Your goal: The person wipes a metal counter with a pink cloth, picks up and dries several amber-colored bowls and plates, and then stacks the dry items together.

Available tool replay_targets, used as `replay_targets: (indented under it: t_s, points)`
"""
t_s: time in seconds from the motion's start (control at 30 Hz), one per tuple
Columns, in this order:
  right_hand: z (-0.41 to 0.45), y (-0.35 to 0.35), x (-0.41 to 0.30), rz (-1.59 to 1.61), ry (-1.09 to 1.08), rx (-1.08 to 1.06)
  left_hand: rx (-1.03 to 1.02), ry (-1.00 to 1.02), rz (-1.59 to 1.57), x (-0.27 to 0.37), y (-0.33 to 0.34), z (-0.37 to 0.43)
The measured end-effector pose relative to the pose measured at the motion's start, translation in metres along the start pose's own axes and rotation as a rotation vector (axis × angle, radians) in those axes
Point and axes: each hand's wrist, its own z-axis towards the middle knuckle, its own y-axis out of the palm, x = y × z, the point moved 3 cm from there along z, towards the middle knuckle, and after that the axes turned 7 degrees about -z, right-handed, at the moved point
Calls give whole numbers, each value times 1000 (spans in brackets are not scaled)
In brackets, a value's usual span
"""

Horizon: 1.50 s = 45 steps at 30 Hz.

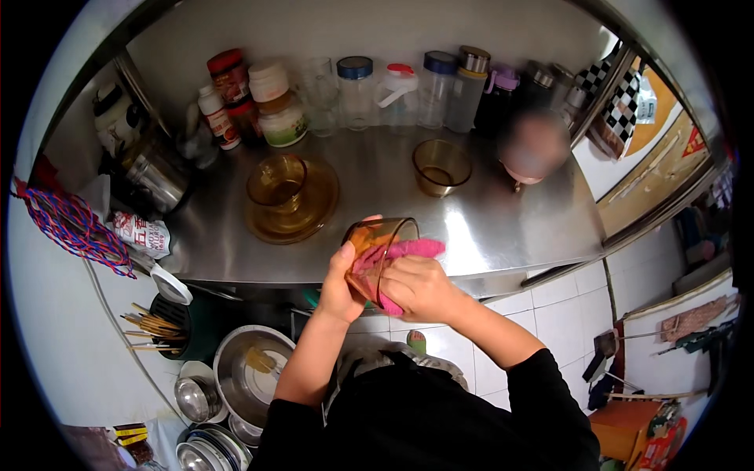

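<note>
Tilted on its side above the front edge of the steel counter [377, 176], an amber glass bowl [359, 235] rests in my left hand [340, 285], which grips its outer wall. My right hand [415, 288] is at the bowl's mouth, closed on a pink cloth [421, 248] that is bunched partly inside the bowl; some fingertips are hidden. Behind and to the left, a second amber bowl [277, 182] stands on amber glass plates [294, 229]. Another amber bowl [442, 171] stands alone on the counter, behind my right hand.
Jars [283, 123], clear bottles [355, 94] and flasks [469, 94] line the counter's back. A metal pot [156, 176] is at the left. Below left are a chopsticks holder [200, 329], a large steel basin [235, 353] and stacked dishes [206, 447].
</note>
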Motion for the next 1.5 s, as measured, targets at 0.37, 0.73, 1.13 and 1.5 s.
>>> replay_targets:
  t_s: [0.37,0.73,1.13,1.5]
  points:
    - [0,-36,40,-92,101,178,200,-111,88,8,20,38]
    - [33,-89,133,-578,275,70,112,8,673,-11,26,70]
    - [16,-56,158,-458,376,-212,408,915,1594,74,5,25]
    - [24,-77,124,110,826,459,363,690,2275,135,-59,28]
